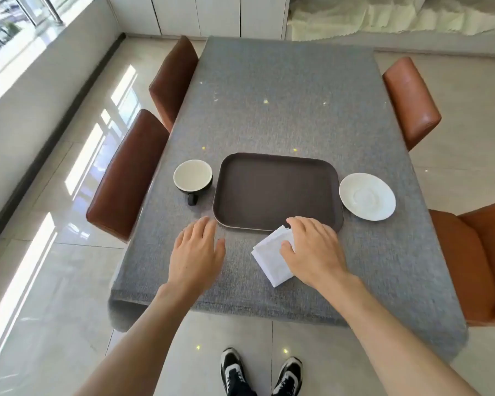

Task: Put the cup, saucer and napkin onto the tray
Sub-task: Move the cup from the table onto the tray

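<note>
A folded white paper napkin point(273, 257) lies flat on the grey woven tablecloth point(283, 104), close to the near edge of the table, with its far corner just touching the near rim of a dark brown rectangular plastic tray point(277, 190). My right hand point(312, 250) rests on top of the napkin's right side, fingers curled down over its far corner and thumb pressed on its middle; the napkin is not lifted. My left hand point(196, 252) lies palm down on the cloth beside the tray's near left corner, fingers spread loosely and holding nothing.

The tray sits in the middle of the table's near half, its surface bare. A round cup with a black outside and a cream inside point(193, 175) stands upright on the cloth just beside the tray's left edge, its handle pointing towards me. A round white ceramic saucer point(367, 196) lies on the cloth just beside the tray's right edge, near the table's right side.

Brown leather chairs point(126, 172) stand along both long sides of the table. Below the near edge, my black and white trainers point(235, 370) stand on a glossy pale tiled floor point(40, 281).
</note>
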